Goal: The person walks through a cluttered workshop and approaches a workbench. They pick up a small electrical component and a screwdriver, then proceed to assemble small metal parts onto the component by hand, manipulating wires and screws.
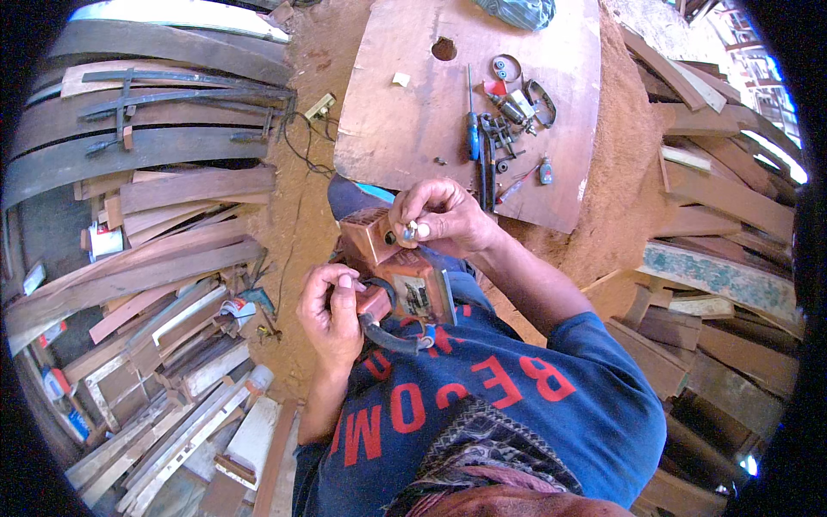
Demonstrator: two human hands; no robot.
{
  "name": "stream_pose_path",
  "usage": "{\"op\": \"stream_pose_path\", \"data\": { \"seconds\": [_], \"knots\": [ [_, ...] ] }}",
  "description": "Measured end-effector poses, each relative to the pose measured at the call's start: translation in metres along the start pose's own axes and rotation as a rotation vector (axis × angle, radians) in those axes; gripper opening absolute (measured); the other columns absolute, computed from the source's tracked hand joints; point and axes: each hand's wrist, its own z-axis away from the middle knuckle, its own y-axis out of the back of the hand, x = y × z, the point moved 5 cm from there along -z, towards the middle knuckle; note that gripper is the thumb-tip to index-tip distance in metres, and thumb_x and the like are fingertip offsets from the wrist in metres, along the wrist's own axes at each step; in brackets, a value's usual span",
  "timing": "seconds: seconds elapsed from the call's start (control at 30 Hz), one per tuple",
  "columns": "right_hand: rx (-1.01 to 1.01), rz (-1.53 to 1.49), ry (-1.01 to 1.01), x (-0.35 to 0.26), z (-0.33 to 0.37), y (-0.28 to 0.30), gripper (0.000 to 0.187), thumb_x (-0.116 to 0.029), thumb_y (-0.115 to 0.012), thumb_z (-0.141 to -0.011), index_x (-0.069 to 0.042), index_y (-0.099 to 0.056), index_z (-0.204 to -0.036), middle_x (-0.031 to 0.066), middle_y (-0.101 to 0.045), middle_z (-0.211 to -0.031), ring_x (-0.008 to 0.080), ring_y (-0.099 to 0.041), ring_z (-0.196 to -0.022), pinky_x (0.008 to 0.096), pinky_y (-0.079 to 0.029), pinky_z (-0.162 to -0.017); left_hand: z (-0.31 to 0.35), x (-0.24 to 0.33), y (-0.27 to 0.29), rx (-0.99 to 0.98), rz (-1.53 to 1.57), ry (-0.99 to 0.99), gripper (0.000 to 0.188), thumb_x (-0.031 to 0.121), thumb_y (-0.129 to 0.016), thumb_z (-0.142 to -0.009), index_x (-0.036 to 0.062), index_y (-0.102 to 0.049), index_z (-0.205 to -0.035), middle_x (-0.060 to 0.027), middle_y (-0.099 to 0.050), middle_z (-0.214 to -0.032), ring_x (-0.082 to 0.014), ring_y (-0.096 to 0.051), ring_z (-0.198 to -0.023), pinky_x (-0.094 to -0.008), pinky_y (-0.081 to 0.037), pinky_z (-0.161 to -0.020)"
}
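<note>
A dusty orange power tool [409, 280] rests at my lap, its dark cord [388, 338] trailing from the near end. My left hand [332, 310] is closed around the near end of its housing. Between thumb and fingers of my right hand [444, 215] is a small shiny metal part [411, 231], held against or just over the dark round opening in the housing's far block. My fingers partly hide that part, so I cannot tell whether it touches the opening.
Ahead, a wooden board [396, 112] carries a blue-handled screwdriver [473, 138], loose metal parts [514, 108], a black curved band [543, 102] and a small bottle [545, 171]. Timber planks [198, 189] are piled left, more planks [732, 194] right. A socket block [320, 106] lies on sawdust.
</note>
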Motion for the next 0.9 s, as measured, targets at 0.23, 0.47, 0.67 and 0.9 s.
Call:
{"op": "stream_pose_path", "data": {
  "seconds": [0.23, 0.47, 0.67, 0.9],
  "knots": [
    [-0.040, -0.110, 0.033, 0.000, 0.000, 0.002, 0.012, -0.009, -0.076, -0.086, -0.005, -0.071, -0.097, 0.0120, -0.064, -0.086, 0.0193, -0.056, -0.076, 0.0323, -0.044, -0.064, 0.000, 0.005, -0.003, -0.009, -0.023, -0.025, 0.011, 0.008, -0.057, -0.095, -0.0001, -0.062, -0.089, -0.0065, -0.060, -0.081, -0.0139, -0.060, -0.072, -0.0282, -0.046, -0.067],
    [-0.048, -0.217, 0.022, 0.002, 0.002, 0.008, 0.020, -0.010, -0.075, -0.088, 0.000, -0.067, -0.103, 0.0135, -0.069, -0.099, 0.0199, -0.065, -0.083, 0.0340, -0.053, -0.074, -0.001, 0.006, -0.005, -0.004, -0.006, -0.014, 0.010, 0.007, -0.056, -0.094, 0.0001, -0.063, -0.090, -0.0066, -0.060, -0.080, -0.0141, -0.059, -0.071, -0.0289, -0.046, -0.065],
    [0.033, -0.252, 0.016, 0.003, 0.002, 0.010, 0.018, -0.010, -0.075, -0.088, -0.003, -0.068, -0.103, 0.0114, -0.068, -0.097, 0.0180, -0.061, -0.081, 0.0325, -0.050, -0.071, -0.002, 0.003, -0.003, -0.011, -0.033, -0.028, 0.011, 0.007, -0.056, -0.094, 0.0005, -0.063, -0.090, -0.0063, -0.060, -0.078, -0.0146, -0.059, -0.071, -0.0294, -0.046, -0.065],
    [0.235, -0.170, 0.036, -0.004, 0.008, 0.017, 0.020, -0.009, -0.079, -0.084, -0.006, -0.068, -0.100, 0.0094, -0.068, -0.097, 0.0185, -0.062, -0.083, 0.0322, -0.052, -0.071, -0.003, 0.005, -0.003, -0.006, -0.035, -0.015, 0.011, 0.008, -0.057, -0.095, 0.0004, -0.063, -0.090, -0.0061, -0.060, -0.079, -0.0141, -0.059, -0.072, -0.0291, -0.046, -0.066]
  ]
}}
